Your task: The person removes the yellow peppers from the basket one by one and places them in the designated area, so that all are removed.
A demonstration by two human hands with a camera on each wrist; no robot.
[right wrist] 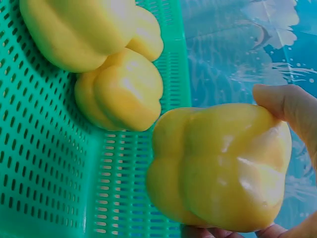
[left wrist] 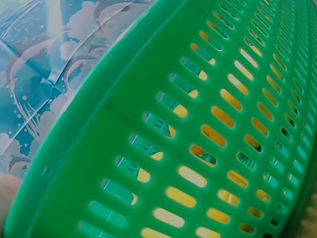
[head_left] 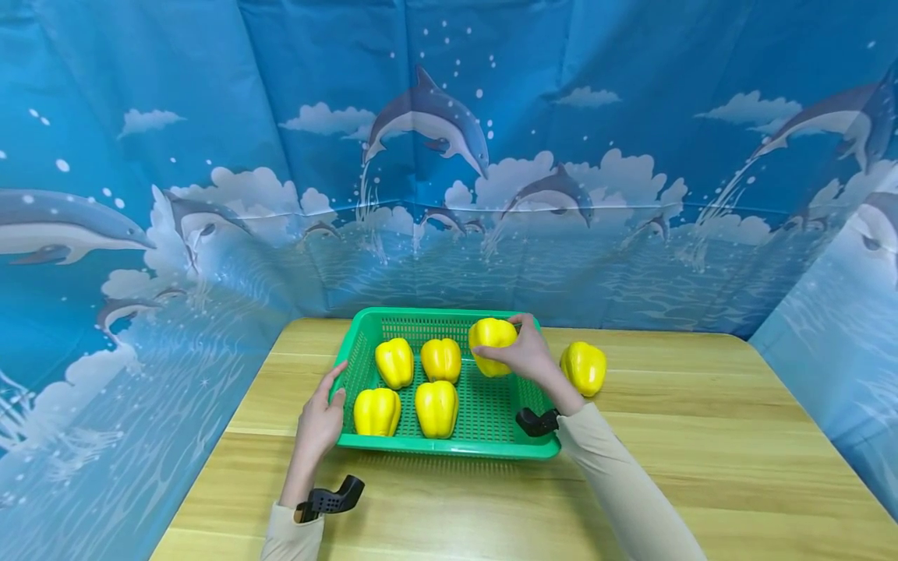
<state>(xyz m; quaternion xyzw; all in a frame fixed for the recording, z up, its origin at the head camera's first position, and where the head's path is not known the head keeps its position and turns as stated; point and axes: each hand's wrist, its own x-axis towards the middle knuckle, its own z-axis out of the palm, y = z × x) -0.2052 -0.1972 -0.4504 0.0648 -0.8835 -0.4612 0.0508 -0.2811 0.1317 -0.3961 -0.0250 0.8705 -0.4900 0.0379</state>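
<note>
A green plastic basket (head_left: pixel 449 446) with slotted walls stands on the table, holding several yellow bell peppers, among them one at the front middle (head_left: pixel 436 410). My right hand (head_left: pixel 528 352) grips another yellow bell pepper (head_left: pixel 493 346) over the basket's back right part. In the right wrist view, thumb and fingers close on opposite sides of this bell pepper (right wrist: pixel 223 168). At the basket's left rim, my left hand (head_left: pixel 321 421) holds the edge between thumb and fingers. The left wrist view shows mostly the basket's outer wall (left wrist: pixel 148 89), with a bit of hand (left wrist: pixel 7 196) at the rim.
One more yellow bell pepper (head_left: pixel 584 368) lies on the wooden table (head_left: pixel 701 436), right of the basket and beside the right forearm. A blue curtain (head_left: pixel 449 257) printed with dolphins hangs behind the table and along its sides. Black wrist cameras sit on both wrists.
</note>
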